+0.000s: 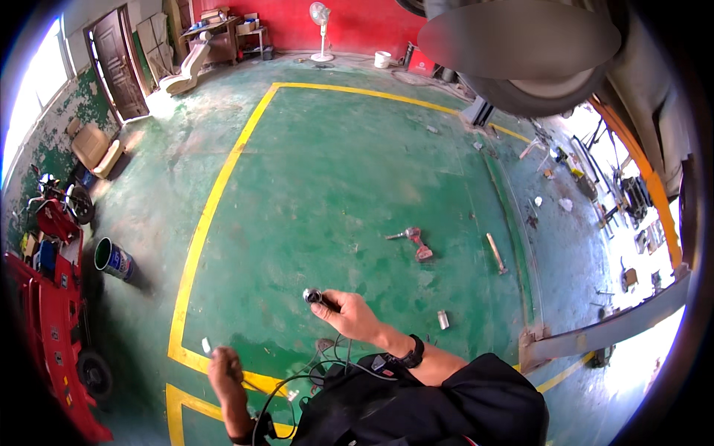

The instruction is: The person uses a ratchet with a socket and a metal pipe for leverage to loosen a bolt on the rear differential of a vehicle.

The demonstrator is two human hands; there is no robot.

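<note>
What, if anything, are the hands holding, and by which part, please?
The right hand holds a small, shiny, round metal piece by its side nearest the palm; whether the left hand holds anything cannot be told.

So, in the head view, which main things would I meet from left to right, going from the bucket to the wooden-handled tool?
Bucket → left hand → right hand holding a small round metal piece → red power tool → small pale cylinder → wooden-handled tool.
</note>
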